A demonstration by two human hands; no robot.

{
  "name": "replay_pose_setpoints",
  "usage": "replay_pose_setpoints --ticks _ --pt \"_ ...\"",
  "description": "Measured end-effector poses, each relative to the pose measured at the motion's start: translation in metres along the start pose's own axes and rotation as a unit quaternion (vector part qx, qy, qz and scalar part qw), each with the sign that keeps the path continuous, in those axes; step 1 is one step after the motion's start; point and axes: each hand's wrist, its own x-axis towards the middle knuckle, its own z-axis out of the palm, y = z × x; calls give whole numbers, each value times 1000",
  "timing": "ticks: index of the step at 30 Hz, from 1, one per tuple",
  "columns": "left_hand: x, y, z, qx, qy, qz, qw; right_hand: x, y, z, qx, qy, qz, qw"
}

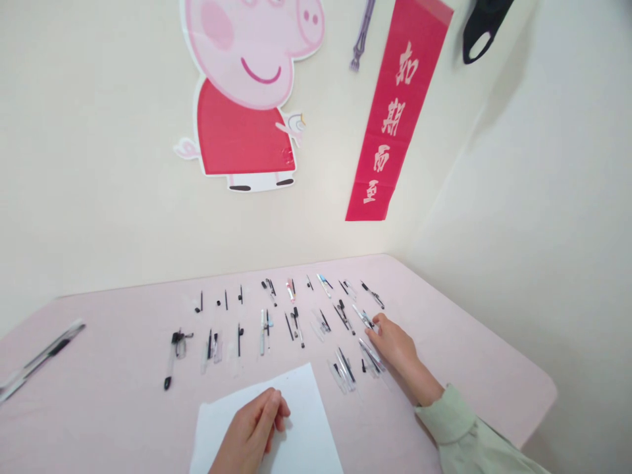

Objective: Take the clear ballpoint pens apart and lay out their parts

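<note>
My right hand (pixel 392 339) reaches over the right part of the pink table, thumb and forefinger apart at a small group of pen parts (pixel 363 316). Whether the fingertips touch these parts, I cannot tell. Just below them lie more clear pen barrels and dark pieces (pixel 371 355). My left hand (pixel 259 428) rests above a white sheet of paper (pixel 311 421), its fingers curled in and nothing showing between them. Left of my right hand, a black-capped pen with dark parts (pixel 344 317) and a cluster of clear tubes and a dark refill (pixel 345 368) lie on the table.
Taken-apart pens lie in rows across the pink table (pixel 123 395), including black caps and a clear tube (pixel 172 352) on the left. A long strip-like packet (pixel 42 359) lies at the far left edge. Behind stands a wall with a pig cutout (pixel 247 131) and red banner (pixel 395 118).
</note>
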Motion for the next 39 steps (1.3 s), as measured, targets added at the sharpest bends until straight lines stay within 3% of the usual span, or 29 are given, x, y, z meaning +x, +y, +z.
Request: replay_pose_setpoints --ticks 6,9,12,15,18,22,24,25,28,32,36,39 --pt "1 -3 -1 -35 -11 14 999 1 5 -1 17 -28 -11 999" --pt "-2 4 -12 -22 -3 38 999 9 17 3 37 -37 -31 998" --pt "-5 12 -35 18 50 66 996 24 24 3 71 -32 -52 996" --pt "-6 7 -71 111 155 95 977 27 16 -6 98 -17 -97 990" --pt "-6 -11 -123 235 271 92 929 16 -6 -20 122 -15 -138 983" --pt "-11 -42 -206 434 418 19 798 -13 -47 -34 145 -34 -186 971" --pt "-19 -54 -242 498 455 -53 737 -29 -66 -37 151 -55 -210 964" --pt "-23 -58 -256 510 462 -91 720 -37 -74 -37 150 -67 -224 961" --pt "-33 -65 -281 468 466 -159 734 -57 -95 -35 151 -108 -270 945" --pt "-36 -67 -283 397 471 -168 770 -75 -117 -37 149 -147 -301 930" --pt "-29 -59 -261 292 464 -159 821 -86 -136 -47 162 -177 -333 912" --pt "-22 -40 -223 214 435 -114 867 -90 -153 -52 204 -197 -358 890"
